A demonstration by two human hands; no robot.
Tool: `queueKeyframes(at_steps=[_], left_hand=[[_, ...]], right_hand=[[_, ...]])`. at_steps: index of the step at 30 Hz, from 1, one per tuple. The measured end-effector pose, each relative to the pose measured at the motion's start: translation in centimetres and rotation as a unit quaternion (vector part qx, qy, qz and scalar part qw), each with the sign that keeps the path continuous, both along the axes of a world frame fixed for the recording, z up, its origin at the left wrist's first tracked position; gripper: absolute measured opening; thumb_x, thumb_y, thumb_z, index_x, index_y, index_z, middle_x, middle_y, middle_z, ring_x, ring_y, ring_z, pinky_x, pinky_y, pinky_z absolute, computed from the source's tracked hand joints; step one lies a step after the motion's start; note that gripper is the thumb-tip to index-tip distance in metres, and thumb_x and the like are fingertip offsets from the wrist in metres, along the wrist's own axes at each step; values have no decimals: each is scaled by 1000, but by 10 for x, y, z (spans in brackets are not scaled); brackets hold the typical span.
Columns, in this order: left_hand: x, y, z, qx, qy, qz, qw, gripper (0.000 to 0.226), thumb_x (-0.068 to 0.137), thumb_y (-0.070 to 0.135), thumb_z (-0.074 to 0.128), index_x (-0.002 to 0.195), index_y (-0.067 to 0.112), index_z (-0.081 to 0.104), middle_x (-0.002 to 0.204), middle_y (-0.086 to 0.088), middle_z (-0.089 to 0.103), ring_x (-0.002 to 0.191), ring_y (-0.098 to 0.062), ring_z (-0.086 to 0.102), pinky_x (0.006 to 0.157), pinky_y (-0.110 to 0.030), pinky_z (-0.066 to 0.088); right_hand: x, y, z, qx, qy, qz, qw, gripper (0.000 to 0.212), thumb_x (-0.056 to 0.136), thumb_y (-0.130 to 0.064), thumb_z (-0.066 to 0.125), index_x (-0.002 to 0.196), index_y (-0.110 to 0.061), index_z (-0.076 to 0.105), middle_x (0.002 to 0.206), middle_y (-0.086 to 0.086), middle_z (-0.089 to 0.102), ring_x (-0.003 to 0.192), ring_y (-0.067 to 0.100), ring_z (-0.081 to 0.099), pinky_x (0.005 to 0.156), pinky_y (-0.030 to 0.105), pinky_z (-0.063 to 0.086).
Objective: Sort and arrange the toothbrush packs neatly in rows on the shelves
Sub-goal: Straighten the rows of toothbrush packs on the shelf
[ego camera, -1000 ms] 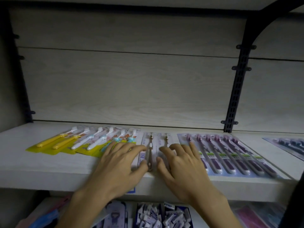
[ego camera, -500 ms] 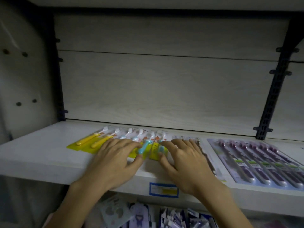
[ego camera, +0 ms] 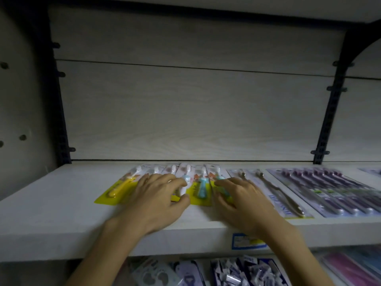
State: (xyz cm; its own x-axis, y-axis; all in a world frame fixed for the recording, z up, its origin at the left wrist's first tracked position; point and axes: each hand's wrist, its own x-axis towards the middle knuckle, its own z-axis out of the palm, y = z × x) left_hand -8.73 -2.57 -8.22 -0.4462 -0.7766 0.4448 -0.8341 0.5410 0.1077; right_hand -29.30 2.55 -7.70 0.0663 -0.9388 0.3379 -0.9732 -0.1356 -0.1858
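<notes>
The left hand (ego camera: 156, 200) lies palm down on the row of yellow-backed toothbrush packs (ego camera: 165, 182), fingers spread and flat, thumb reaching toward the white-handled brush; it presses on the packs and grips nothing. The right hand (ego camera: 243, 200) lies just beside it, also palm down with fingers spread, its fingertips on the rightmost yellow-backed pack where a teal-handled brush shows; it too rests flat and holds nothing. Between the two hands a blue-handled toothbrush pack (ego camera: 201, 187) is in plain sight.

The yellow-backed packs overlap one another side by side, heads toward the back of the shelf (ego camera: 51, 213), running from a yellow-handled brush pack (ego camera: 120, 187) at the left end to the packs under the right hand. They sit left of the shelf's middle, nearer its front edge than its back.

Just right of the right hand lies a white-carded pack with two brown-handled brushes (ego camera: 274, 193), and touching or nearly touching that, a wide pack of purple-handled brushes (ego camera: 329, 193) reaching toward the shelf's right end. A blue-bordered price label (ego camera: 245, 241) is stuck on the front edge of the shelf below the right wrist.

On the lower shelf more packaged goods (ego camera: 237, 271) are blurred and partly hidden.
</notes>
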Motion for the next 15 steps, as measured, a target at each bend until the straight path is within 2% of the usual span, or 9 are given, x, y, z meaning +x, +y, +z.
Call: queueKeyframes(at_steps=[4, 10, 15], left_hand=[[-1, -10, -3, 63, -22, -7, 998, 66, 72, 66, 13, 127, 47, 43, 130, 26, 47, 126, -7, 40, 110, -42, 23], [5, -12, 4, 89, -49, 81, 991, 55, 81, 68, 14, 130, 52, 34, 140, 27, 36, 136, -14, 25, 110, -57, 8], [23, -18, 1, 154, -38, 129, 979, 49, 85, 70, 21, 133, 57, 29, 149, 25, 26, 140, -18, 19, 109, -64, 8]], right_hand=[[2, -6, 3, 20, 11, 21, 1000, 39, 98, -41, 36, 134, -34, 48, 139, -6, 48, 122, 20, 48, 106, 42, 34], [7, -15, 8, 56, 12, 52, 997, 38, 99, -39, 33, 135, -34, 48, 143, -5, 45, 129, 17, 42, 109, 37, 30], [10, -21, 12, 65, 12, 72, 995, 42, 99, -43, 31, 137, -33, 45, 145, -8, 44, 132, 15, 37, 111, 37, 27]])
